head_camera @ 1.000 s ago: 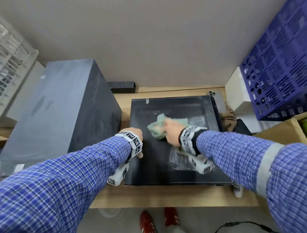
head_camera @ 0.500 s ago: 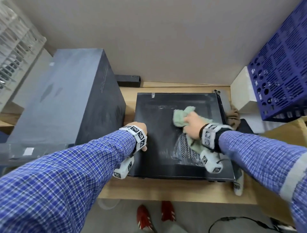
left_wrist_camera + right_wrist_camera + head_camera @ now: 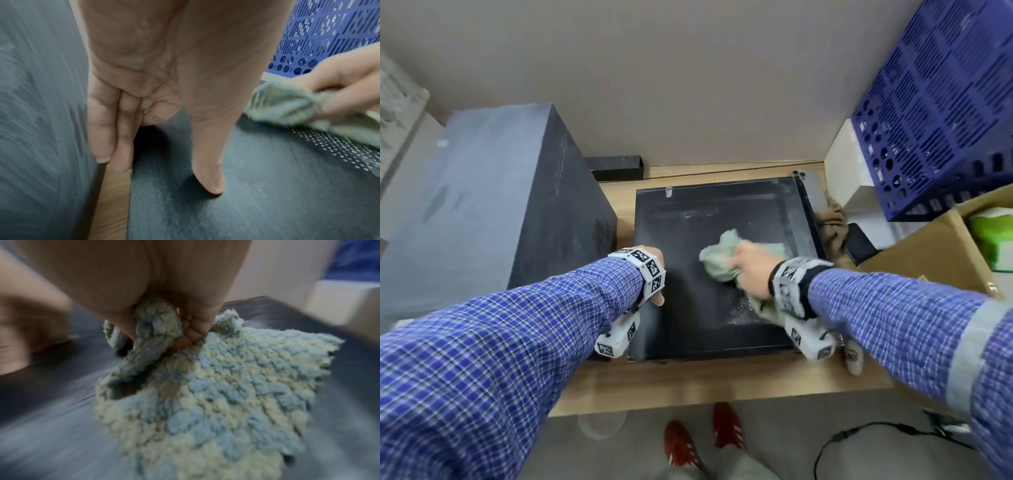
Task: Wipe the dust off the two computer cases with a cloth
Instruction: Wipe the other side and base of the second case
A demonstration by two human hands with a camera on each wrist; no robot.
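Two computer cases (image 3: 709,274) sit on the desk; the flat one lies at center, where the right hand (image 3: 751,270) bunches the cloth (image 3: 717,260), while the left hand (image 3: 654,270), thumb spread flat at nine o'clock, steadies it.

Green cloth (image 3: 717,262) on flat black case (image 3: 688,308)
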